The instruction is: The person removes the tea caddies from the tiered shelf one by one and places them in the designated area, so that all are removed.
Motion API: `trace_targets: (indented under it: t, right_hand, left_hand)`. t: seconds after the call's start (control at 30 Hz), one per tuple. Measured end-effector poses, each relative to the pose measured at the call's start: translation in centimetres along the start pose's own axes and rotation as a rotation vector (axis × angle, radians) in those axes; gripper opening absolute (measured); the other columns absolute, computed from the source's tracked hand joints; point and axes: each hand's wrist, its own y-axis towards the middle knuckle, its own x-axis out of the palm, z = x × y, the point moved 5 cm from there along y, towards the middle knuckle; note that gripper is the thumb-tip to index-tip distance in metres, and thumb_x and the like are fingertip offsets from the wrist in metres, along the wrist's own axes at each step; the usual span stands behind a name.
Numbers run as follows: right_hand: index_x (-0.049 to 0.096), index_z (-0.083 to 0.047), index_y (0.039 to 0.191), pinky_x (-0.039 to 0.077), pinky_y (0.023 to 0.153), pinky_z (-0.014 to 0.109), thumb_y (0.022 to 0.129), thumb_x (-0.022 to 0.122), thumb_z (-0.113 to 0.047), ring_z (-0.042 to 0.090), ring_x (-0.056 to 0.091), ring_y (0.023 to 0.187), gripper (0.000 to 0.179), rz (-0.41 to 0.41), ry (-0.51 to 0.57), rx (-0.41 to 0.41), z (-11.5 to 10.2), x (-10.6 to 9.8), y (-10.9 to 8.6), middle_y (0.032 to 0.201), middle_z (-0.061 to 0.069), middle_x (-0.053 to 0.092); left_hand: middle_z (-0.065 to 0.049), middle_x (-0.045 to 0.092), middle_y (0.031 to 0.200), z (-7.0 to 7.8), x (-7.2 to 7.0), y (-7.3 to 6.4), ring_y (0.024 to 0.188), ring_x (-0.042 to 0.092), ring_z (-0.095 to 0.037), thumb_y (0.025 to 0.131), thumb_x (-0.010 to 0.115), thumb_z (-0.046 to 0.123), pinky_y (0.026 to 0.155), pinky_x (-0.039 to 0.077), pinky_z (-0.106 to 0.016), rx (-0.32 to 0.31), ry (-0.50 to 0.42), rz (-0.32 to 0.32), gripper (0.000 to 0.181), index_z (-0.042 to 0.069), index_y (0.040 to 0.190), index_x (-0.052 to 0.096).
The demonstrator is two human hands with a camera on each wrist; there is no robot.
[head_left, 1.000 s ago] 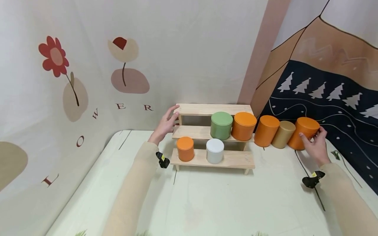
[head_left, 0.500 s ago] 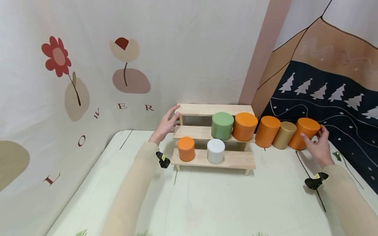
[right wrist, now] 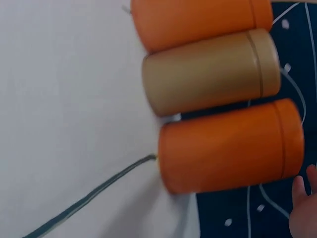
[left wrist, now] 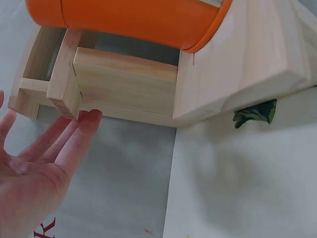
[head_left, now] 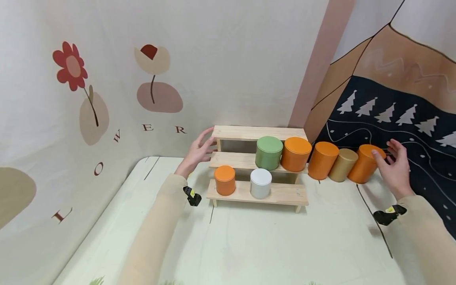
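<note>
At the left end of a three-tier wooden shelf (head_left: 228, 160), my left hand (head_left: 196, 156) is held with relaxed fingers. In the left wrist view its fingertips (left wrist: 90, 116) are at the shelf's frame; whether they touch it I cannot tell. My right hand (head_left: 397, 170) hovers beside the rightmost orange canister (head_left: 364, 168), fingers loosely bent and holding nothing. The right wrist view shows a gap between that canister and the fingers. Left of it stand a gold canister (head_left: 342, 166) and another orange canister (head_left: 322, 161), in a row on the table.
A green canister (head_left: 268, 154) and an orange canister (head_left: 295, 155) share the middle tier. On the bottom tier are a small orange canister (head_left: 224, 182) and a white canister (head_left: 261, 184). Printed cloth (head_left: 242, 79) hangs behind the shelf.
My right hand has let go of the rightmost orange canister and moved slightly right, away from it. The left hand has drawn back a little from the shelf's end. The canisters stay put.
</note>
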Motion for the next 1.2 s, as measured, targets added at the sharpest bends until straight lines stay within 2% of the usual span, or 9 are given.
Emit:
trace_targets:
  t: [0.07,0.17,0.2,0.4,0.43,0.6,0.87,1.03,1.2]
  right_hand:
    - [0.023,-0.018,0.152,0.017,0.113,0.026,0.099,0.053,-0.031,0.016,0.022,0.142,0.062,0.003,0.010,-0.005,-2.6,0.1,-0.9,0.155,0.007,0.026]
    - [0.025,-0.017,0.151,0.020,0.113,0.026,0.101,0.051,-0.029,0.014,0.026,0.140,0.058,0.003,0.008,-0.030,-5.3,0.4,-1.7,0.154,0.007,0.029]
    - [0.028,-0.017,0.150,0.021,0.112,0.024,0.100,0.053,-0.027,0.013,0.028,0.139,0.057,0.014,0.045,-0.041,-5.6,0.5,-1.7,0.152,0.006,0.032]
    - [0.036,-0.014,0.146,0.025,0.110,0.022,0.099,0.056,-0.023,0.011,0.035,0.133,0.052,0.010,0.111,-0.114,-7.4,1.6,-1.6,0.144,0.005,0.041]
    - [0.035,-0.013,0.147,0.026,0.110,0.023,0.099,0.055,-0.022,0.011,0.036,0.133,0.052,0.002,0.093,-0.125,-7.9,1.8,-1.7,0.144,0.005,0.041]
    - [0.039,-0.008,0.144,0.030,0.108,0.022,0.097,0.058,-0.013,0.011,0.042,0.127,0.051,-0.010,0.144,-0.159,-9.4,2.6,-1.8,0.138,0.003,0.048]
    - [0.042,-0.008,0.143,0.034,0.103,0.018,0.098,0.057,-0.013,0.007,0.044,0.123,0.048,-0.056,0.145,-0.272,-11.5,4.0,-2.7,0.137,0.002,0.049]
    - [0.043,-0.002,0.141,0.035,0.101,0.016,0.098,0.057,-0.010,0.006,0.044,0.121,0.046,-0.097,0.166,-0.348,-12.5,5.0,-3.3,0.136,0.004,0.048]
    - [0.042,0.002,0.141,0.035,0.103,0.019,0.098,0.055,-0.005,0.008,0.045,0.122,0.045,-0.144,0.196,-0.374,-13.7,6.1,-3.8,0.137,0.010,0.048]
  left_hand:
    - [-0.020,0.049,0.139,0.0,-0.2,-0.2,0.114,0.057,-0.039,0.100,0.048,0.043,0.090,0.049,-0.051,0.003,-0.014,-0.006,0.052,0.038,0.149,0.032]
    - [-0.021,0.049,0.138,-0.2,-0.5,-0.5,0.116,0.056,-0.040,0.101,0.048,0.040,0.091,0.048,-0.052,0.003,-0.026,-0.007,0.052,0.037,0.150,0.032]
    - [-0.021,0.048,0.139,-0.2,-0.6,-0.6,0.117,0.055,-0.040,0.102,0.048,0.039,0.091,0.048,-0.053,0.005,-0.026,-0.010,0.052,0.036,0.150,0.031]
    - [-0.024,0.047,0.140,-0.8,-1.1,-1.6,0.116,0.055,-0.041,0.103,0.046,0.033,0.090,0.049,-0.050,0.008,-0.017,-0.016,0.052,0.032,0.152,0.029]
    - [-0.024,0.047,0.139,-0.8,-1.2,-1.8,0.116,0.056,-0.041,0.103,0.046,0.032,0.089,0.050,-0.050,0.009,-0.018,-0.016,0.052,0.032,0.152,0.029]
    - [-0.024,0.046,0.140,-1.2,-1.4,-2.6,0.116,0.055,-0.041,0.103,0.047,0.031,0.087,0.051,-0.047,0.022,-0.036,-0.029,0.053,0.030,0.153,0.027]
    - [-0.028,0.045,0.138,-1.6,-1.5,-3.3,0.117,0.054,-0.042,0.104,0.047,0.026,0.088,0.051,-0.048,0.038,-0.074,-0.045,0.051,0.028,0.152,0.030]
    - [-0.028,0.046,0.137,-2.1,-1.3,-3.7,0.117,0.055,-0.041,0.104,0.047,0.026,0.088,0.051,-0.046,0.027,-0.070,-0.055,0.051,0.027,0.152,0.031]
    - [-0.026,0.043,0.140,-2.6,-0.8,-4.1,0.118,0.053,-0.043,0.103,0.049,0.028,0.089,0.051,-0.046,-0.005,-0.064,-0.073,0.051,0.025,0.151,0.033]
